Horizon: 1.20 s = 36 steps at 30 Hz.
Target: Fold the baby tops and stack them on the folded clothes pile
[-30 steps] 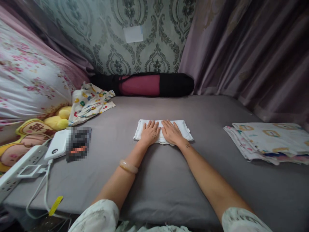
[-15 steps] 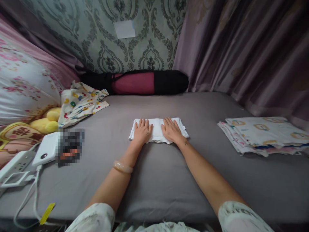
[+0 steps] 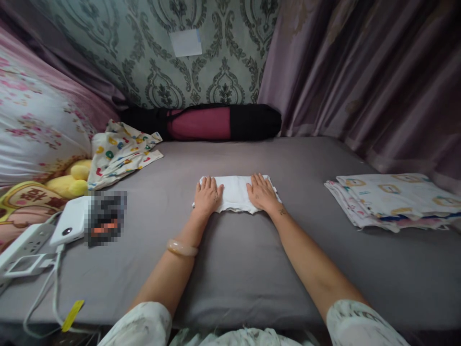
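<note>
A white folded cloth [image 3: 235, 193] lies flat on the grey sheet [image 3: 234, 269] in front of me. My left hand [image 3: 208, 196] rests palm down on its left end, fingers stretched out. Over the right end, my right hand [image 3: 262, 193] lies flat too, fingers extended and thumb pointing inward. Both palms press on the cloth and hide its two ends; the middle part between them shows. A pale bangle [image 3: 182, 248] circles my left wrist.
On the right sits a stack of folded printed cloths [image 3: 392, 199]. A crumpled patterned garment [image 3: 118, 149], a white power bank [image 3: 70, 221] and a power strip [image 3: 27, 247] with cables are at left. A black and red rolled bag [image 3: 200, 123] lies along the wall.
My hands have slid apart along the white cloth, the left one leftward and the right one rightward. More of the cloth's middle shows between them.
</note>
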### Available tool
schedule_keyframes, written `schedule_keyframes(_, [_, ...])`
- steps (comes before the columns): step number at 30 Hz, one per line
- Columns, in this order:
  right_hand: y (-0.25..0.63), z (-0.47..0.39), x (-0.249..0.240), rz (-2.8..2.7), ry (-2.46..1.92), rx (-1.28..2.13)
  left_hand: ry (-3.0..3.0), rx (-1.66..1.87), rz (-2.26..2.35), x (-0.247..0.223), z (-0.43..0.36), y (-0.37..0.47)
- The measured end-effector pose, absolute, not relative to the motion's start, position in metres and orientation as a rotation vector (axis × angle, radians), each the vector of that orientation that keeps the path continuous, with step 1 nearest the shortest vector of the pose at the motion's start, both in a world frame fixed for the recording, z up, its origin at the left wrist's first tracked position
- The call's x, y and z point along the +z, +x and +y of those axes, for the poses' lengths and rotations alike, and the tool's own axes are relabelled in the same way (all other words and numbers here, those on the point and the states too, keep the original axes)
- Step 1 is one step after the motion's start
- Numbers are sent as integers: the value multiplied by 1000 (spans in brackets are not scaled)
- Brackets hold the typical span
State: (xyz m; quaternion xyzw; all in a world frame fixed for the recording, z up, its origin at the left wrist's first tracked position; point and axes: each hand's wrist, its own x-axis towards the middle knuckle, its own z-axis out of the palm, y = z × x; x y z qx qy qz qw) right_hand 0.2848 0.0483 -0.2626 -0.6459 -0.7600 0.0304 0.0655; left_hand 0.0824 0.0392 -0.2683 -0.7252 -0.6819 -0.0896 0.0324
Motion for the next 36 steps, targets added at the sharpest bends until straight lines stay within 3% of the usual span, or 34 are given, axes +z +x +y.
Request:
schedule_keyframes(17, [318, 51, -267, -2264, -2020, 188, -2233, -281, -2274, -265, 41, 59])
schedule_keyframes(36, [271, 47, -248, -2278, -1975, 133, -2080, -739, -2369, -259, 52, 40])
